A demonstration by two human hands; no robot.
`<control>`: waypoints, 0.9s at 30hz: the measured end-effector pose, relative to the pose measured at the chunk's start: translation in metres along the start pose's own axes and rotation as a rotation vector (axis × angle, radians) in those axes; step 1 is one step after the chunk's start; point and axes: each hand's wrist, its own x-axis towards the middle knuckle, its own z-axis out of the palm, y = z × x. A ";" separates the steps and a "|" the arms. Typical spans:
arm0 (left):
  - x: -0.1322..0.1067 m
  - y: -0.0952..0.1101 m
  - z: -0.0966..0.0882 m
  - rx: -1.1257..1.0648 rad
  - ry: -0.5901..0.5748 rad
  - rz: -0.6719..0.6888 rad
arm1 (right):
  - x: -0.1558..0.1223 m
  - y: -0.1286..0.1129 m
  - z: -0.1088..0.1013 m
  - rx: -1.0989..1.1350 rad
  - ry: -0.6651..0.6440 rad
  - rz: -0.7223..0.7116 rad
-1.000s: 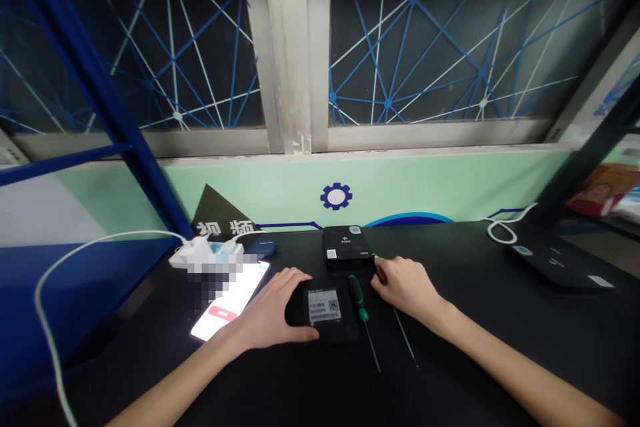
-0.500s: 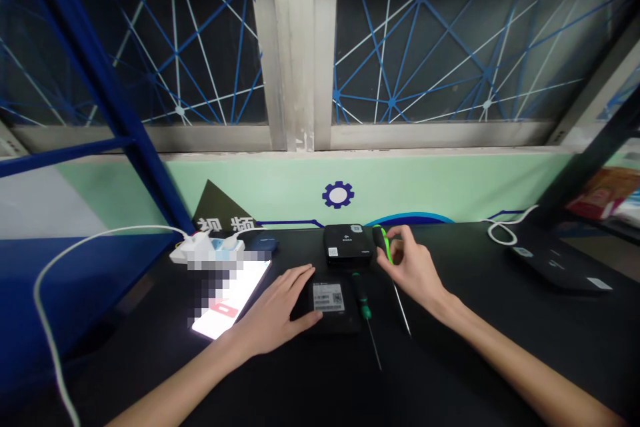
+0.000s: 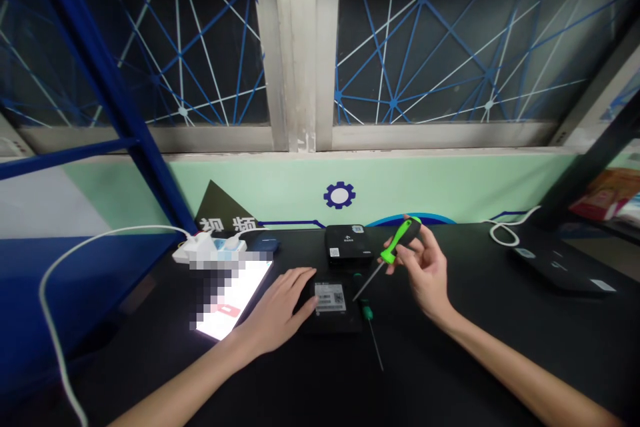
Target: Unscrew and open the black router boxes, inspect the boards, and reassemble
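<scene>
My left hand (image 3: 283, 303) lies on the left side of a flat black box (image 3: 330, 327) with a white printed label, its fingers stretched out and the thumb near the label. In my right hand (image 3: 429, 273) is a green and black screwdriver (image 3: 401, 240), gripped by the handle. Its metal shaft slants down to the left, with the tip over the box's right part; whether the tip touches cannot be told. A second screwdriver (image 3: 368, 313), dark with a green collar, lies just right of the box, partly hidden behind the raised shaft.
Behind the box stands another black box (image 3: 347, 247) with stickers. A lit phone (image 3: 240, 300) lies left of my left hand, near a white power strip (image 3: 210, 248) with plugs and a cable. At the far right rests a black device (image 3: 560, 273) by a white cable loop (image 3: 504, 235).
My right hand has lifted the green and black screwdriver off the table and turned it, so its shaft now points down-left over the labelled box. The left hand has barely moved.
</scene>
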 end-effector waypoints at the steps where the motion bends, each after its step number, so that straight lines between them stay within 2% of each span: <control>1: 0.001 0.000 0.002 -0.006 0.018 -0.002 | -0.001 0.000 0.001 0.006 -0.004 -0.004; 7: 0.003 -0.001 0.006 -0.004 0.127 -0.031 | -0.005 0.003 0.004 -0.026 -0.027 -0.061; 17: 0.003 -0.004 0.006 0.101 0.123 0.010 | -0.006 0.000 0.003 -0.120 -0.111 -0.088; 20: 0.003 -0.005 0.007 0.122 0.138 0.011 | -0.001 -0.003 0.007 -0.163 -0.203 -0.096; 23: 0.003 -0.004 0.007 0.128 0.134 0.005 | 0.007 -0.008 0.016 -0.226 -0.350 -0.108; 27: 0.002 -0.002 0.004 0.120 0.110 0.003 | 0.010 -0.008 0.030 -0.257 -0.544 -0.033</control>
